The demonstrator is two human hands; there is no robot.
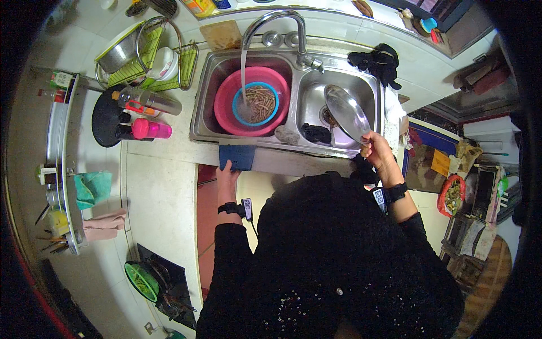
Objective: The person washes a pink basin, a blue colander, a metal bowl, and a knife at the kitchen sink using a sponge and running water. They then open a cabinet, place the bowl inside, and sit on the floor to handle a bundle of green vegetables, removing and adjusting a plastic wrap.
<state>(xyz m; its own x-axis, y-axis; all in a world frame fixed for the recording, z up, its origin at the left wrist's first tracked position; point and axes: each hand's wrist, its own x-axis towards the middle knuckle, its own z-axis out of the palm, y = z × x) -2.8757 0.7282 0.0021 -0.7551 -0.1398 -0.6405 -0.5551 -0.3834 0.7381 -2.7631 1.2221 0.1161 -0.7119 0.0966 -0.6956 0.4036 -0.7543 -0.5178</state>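
Observation:
My right hand grips the rim of an oval metal plate, tilted over the right basin of the steel sink. At the counter's front edge my left hand holds a dark blue flat piece, its material unclear. Water runs from the curved chrome faucet into a blue-rimmed bowl of brownish elongated pieces. That bowl sits inside a pink plastic basin in the left sink. A dark wet cloth lies in the right basin beside the drain.
A grey stone-like lump rests on the sink divider's front. Left of the sink stand a dish rack, a pink bottle and a clear bottle. Black cloth hangs at the back right corner. A green basket is near the stove.

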